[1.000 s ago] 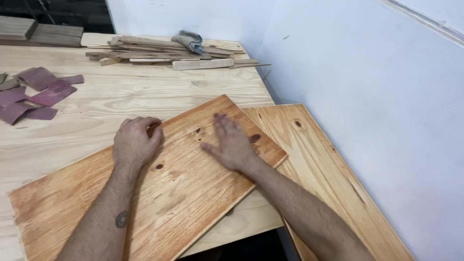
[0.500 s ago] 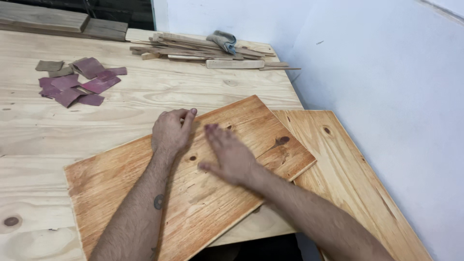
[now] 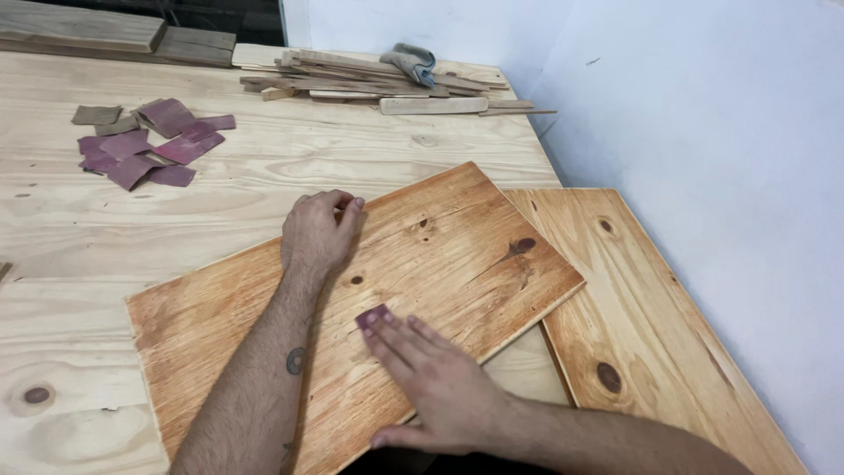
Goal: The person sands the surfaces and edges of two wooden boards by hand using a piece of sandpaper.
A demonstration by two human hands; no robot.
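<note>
An orange-stained pine board (image 3: 448, 246) lies at an angle on the pale workbench (image 3: 176, 220). My left hand (image 3: 318, 234) rests on the board's far edge with fingers curled over it, holding it still. My right hand (image 3: 435, 378) lies flat on the near part of the board, pressing a small purple piece of sandpaper (image 3: 371, 315) under its fingertips. Only a corner of the sandpaper shows.
A second stained board (image 3: 633, 325) lies to the right along the white wall (image 3: 721, 158). Several purple sandpaper scraps (image 3: 145, 145) lie at the back left. A pile of thin wood strips (image 3: 369, 84) with a grey cloth (image 3: 413, 60) sits at the back.
My right hand has slid toward me along the board, from its middle to the near part. The left hand has stayed on the far edge.
</note>
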